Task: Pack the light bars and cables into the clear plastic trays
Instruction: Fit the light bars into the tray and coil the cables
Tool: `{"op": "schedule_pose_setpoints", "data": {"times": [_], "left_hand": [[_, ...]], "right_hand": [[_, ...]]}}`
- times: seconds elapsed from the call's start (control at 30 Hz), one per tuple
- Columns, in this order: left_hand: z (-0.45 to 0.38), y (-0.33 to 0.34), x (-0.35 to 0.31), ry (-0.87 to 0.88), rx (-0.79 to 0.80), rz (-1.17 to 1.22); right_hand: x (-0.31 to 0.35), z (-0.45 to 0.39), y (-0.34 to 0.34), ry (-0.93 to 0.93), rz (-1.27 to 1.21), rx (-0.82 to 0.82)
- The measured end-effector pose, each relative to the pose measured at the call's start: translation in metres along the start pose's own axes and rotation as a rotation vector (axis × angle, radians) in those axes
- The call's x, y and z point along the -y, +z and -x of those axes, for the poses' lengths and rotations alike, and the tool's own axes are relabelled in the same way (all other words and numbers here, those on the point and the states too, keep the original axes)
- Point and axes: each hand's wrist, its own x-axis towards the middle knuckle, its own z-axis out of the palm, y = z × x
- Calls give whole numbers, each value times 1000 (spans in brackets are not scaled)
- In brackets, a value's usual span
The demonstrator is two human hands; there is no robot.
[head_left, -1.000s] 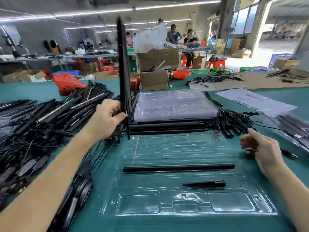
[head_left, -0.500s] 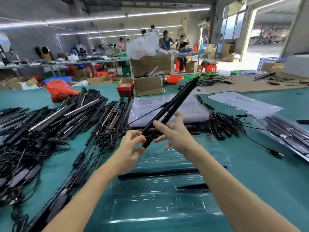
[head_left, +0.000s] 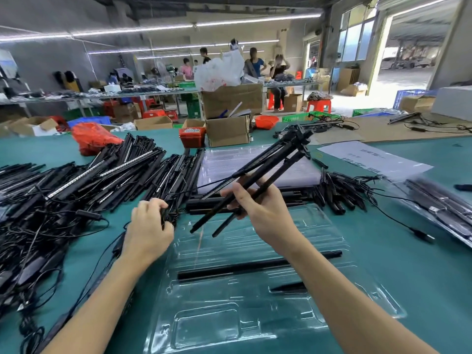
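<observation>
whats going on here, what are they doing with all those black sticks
A person is packing light bars into a clear plastic tray on a green table. The right hand holds a few black light bars fanned out above the tray, while the left hand grips a bunch of black cable. One long bar already lies in the tray; a big pile of bars waits at left.

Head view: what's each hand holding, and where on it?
Right hand grips the black light bars near their lower ends, the far ends angled up and away. Left hand pinches a bunch of black cable.
</observation>
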Motion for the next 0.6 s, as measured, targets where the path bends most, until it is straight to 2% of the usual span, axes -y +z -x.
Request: {"op": "schedule_pose_setpoints", "data": {"times": [0.07,0.13,0.23,0.3,0.4,0.5,0.57,0.6], "left_hand": [[-4,-3,4,-54,-64,-51],[-12,-5,8,-56,-71,-235],[-27,-11,7,-111,98,-483],[-36,-13,5,-123,165,-400],[-42,-18,4,-31,167,-117],[-41,-18,1,-56,286,-99],[-37,-22,-7,-14,205,19],[-34,-27,-13,46,184,189]], "right_hand": [[2,2,3,-9,-19,-8],[2,3,5,13,-52,-14],[2,4,8,81,-116,11],[3,3,10,111,-142,34],[5,-1,13,120,-135,41],[7,-6,18,142,-101,31],[7,-10,20,164,-74,23],[7,-12,20,170,-65,15]]}}
